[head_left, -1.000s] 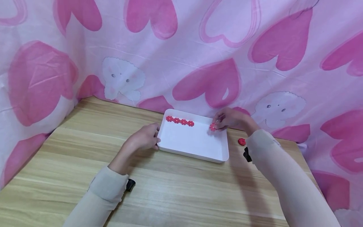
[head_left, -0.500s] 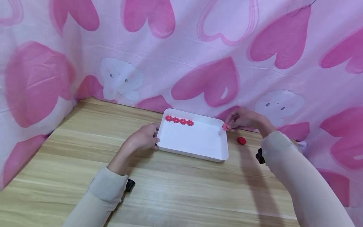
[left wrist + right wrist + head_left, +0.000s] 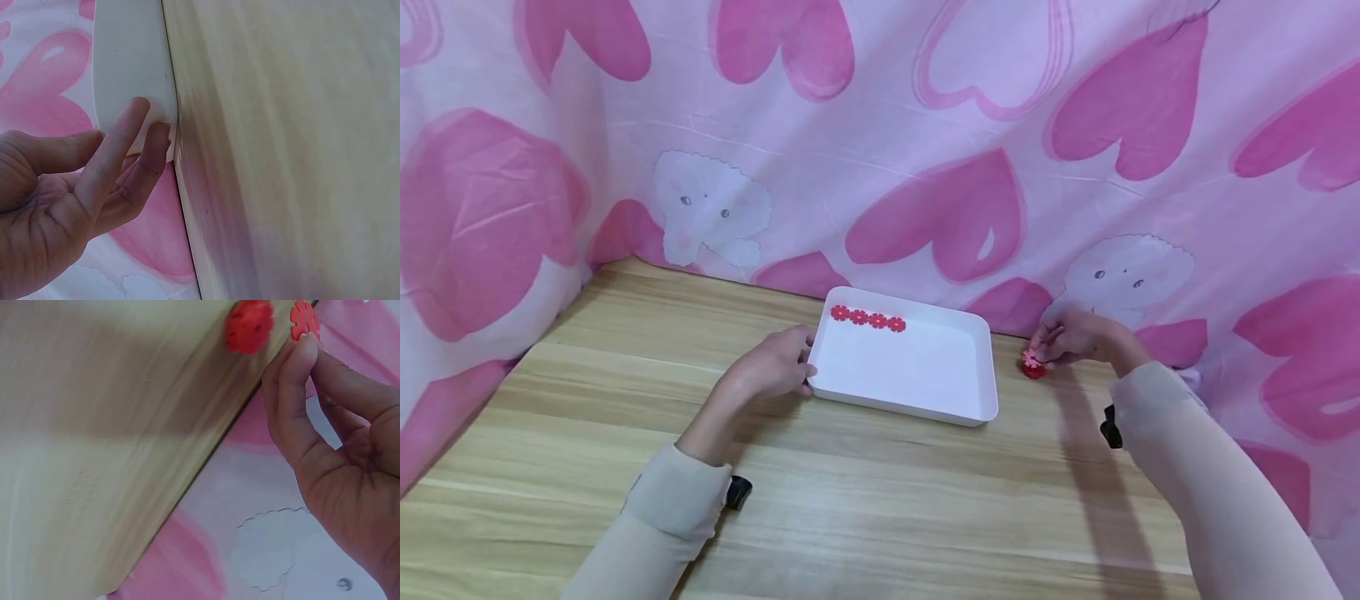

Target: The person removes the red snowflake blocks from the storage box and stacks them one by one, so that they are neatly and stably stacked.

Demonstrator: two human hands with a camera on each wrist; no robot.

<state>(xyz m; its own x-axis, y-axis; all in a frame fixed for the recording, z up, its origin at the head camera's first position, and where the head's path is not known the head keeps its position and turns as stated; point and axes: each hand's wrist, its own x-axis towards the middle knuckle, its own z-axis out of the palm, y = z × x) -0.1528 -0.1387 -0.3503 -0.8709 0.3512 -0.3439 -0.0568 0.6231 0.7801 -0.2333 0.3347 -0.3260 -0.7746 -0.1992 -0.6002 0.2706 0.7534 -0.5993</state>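
right hand (image 3: 1078, 335) is hovering right of the one white tray (image 3: 902, 375), its fingers (image 3: 297, 381) pinching one red notched disc (image 3: 1031, 357) by the edge. disc: round, showing no long axis; a flat face is turning toward the person. it is hanging near, but apart from, a red piece (image 3: 250, 326) lying on the surface (image 3: 850, 500); i cannot tell if that is single or stacked. left hand (image 3: 775, 365) is holding the tray's left end, fingers bending, slightly spread. tray's long axis is running left to right. inside, four red discs (image 3: 859, 317) are forming a parallel row along the far wall, leftward.

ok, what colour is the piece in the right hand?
The piece is red; the right wrist view shows it best.
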